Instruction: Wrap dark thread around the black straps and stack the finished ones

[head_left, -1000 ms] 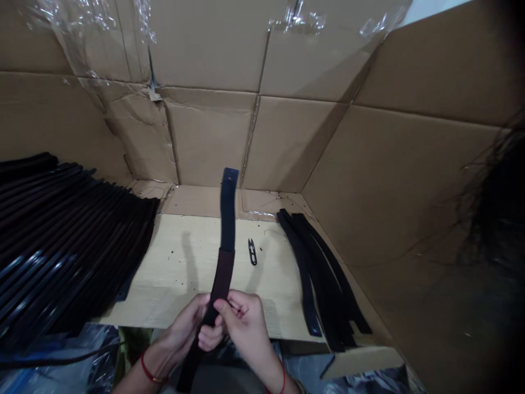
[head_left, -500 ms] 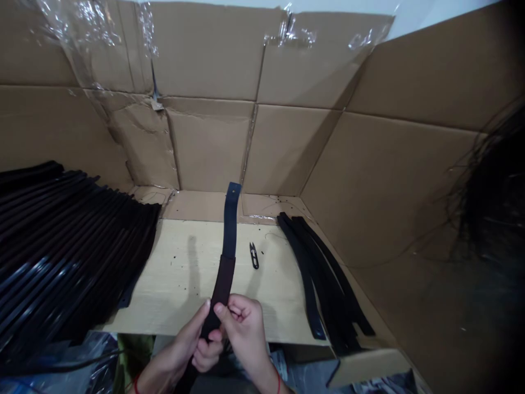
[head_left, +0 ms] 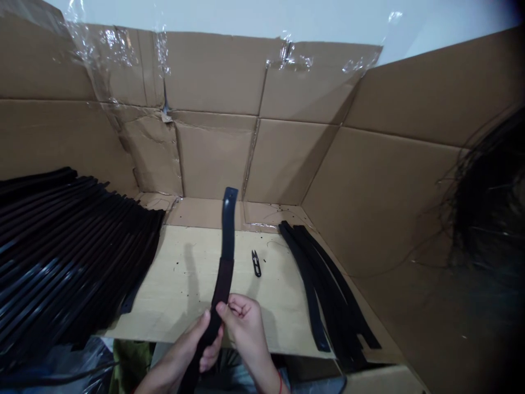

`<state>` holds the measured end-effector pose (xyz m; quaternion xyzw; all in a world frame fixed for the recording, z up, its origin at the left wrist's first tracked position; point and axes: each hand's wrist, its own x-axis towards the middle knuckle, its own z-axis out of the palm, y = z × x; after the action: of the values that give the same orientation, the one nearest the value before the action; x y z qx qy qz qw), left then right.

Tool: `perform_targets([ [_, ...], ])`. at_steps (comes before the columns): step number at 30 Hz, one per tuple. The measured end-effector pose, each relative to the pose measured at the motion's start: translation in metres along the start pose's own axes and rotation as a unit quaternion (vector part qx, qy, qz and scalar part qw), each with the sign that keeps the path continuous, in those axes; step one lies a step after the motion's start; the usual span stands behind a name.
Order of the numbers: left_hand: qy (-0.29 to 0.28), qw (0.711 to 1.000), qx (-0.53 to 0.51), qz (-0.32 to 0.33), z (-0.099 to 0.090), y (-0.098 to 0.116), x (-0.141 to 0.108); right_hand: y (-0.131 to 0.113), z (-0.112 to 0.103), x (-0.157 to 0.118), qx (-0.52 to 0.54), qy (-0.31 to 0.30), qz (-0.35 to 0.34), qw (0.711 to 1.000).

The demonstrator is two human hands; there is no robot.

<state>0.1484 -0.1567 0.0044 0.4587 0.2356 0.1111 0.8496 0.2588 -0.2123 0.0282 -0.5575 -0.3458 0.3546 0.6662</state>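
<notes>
Strap (head_left: pixel 227 232), dark, held up at lower center of frame, in front of the bench (head_left: pixel 159 306); smooth blue-black upper part with a small hole near the top end, brownish sleeve-like section below, bottom end runs out of frame. Left hand (head_left: pixel 191 345): grip closed around strap, thumb along its left edge, fingertips showing on its right side. Right hand (head_left: pixel 248 323): grip pinched narrow at strap's right edge, thumb tip on the front, other fingers curled in, partly hidden. 2 hands on 1 strap, right a bit higher. Red cord (head_left: pixel 280 381) on right wrist, bottom edge.

Black thread snips (head_left: pixel 256 264) lie on bench, right of strap, not touched. Big pile of dark straps (head_left: pixel 82 257) at left of frame; smaller bunch of black straps (head_left: pixel 328 284) at lower right. Cardboard walls (head_left: pixel 217 156) behind and at both sides.
</notes>
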Motion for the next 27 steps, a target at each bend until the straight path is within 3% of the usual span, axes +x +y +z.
perform_targets([
  [2,0.063,0.993,0.068,0.08,0.002,0.003,0.001,-0.007,-0.003,0.004,0.015,-0.005,-0.021,1.0],
  [4,0.08,0.986,0.093,0.111,0.004,0.006,0.001,-0.015,-0.008,0.005,0.036,-0.055,-0.029,0.997],
  [7,0.047,0.991,0.073,0.099,0.005,0.008,0.0,-0.022,-0.017,0.002,0.071,-0.135,-0.014,0.988],
  [10,-0.003,0.997,0.048,0.065,0.005,0.008,0.004,-0.021,-0.023,-0.001,0.087,-0.159,-0.017,0.983],
  [12,-0.035,0.997,0.044,0.047,0.007,0.008,0.01,-0.019,-0.023,0.0,0.077,-0.135,-0.037,0.987],
  [14,-0.036,0.993,0.08,0.076,0.011,0.008,0.016,-0.019,-0.023,0.002,0.06,-0.063,-0.055,0.995],
  [16,0.015,0.984,0.118,0.13,0.013,0.007,0.019,-0.019,-0.023,0.005,0.051,0.012,-0.07,0.996],
  [18,0.054,0.982,0.108,0.145,0.012,0.005,0.02,-0.02,-0.024,0.005,0.054,0.017,-0.068,0.996],
  [19,0.035,0.988,0.082,0.126,0.01,0.004,0.02,-0.021,-0.025,0.005,0.062,-0.015,-0.058,0.996],
  [21,-0.083,0.995,0.022,0.058,0.006,0.003,0.02,-0.022,-0.025,0.003,0.07,-0.078,-0.04,0.994],
  [23,-0.153,0.988,0.005,0.025,0.005,0.006,0.022,-0.023,-0.025,0.001,0.049,-0.053,-0.064,0.995],
  [24,-0.128,0.991,0.018,0.039,0.006,0.008,0.022,-0.024,-0.025,0.002,0.031,-0.012,-0.09,0.995],
  [25,-0.068,0.994,0.046,0.07,0.009,0.011,0.023,-0.025,-0.025,0.003,0.016,0.026,-0.113,0.993],
  [27,0.035,0.992,0.079,0.094,0.015,0.016,0.024,-0.025,-0.027,0.006,0.023,0.028,-0.117,0.992],
])
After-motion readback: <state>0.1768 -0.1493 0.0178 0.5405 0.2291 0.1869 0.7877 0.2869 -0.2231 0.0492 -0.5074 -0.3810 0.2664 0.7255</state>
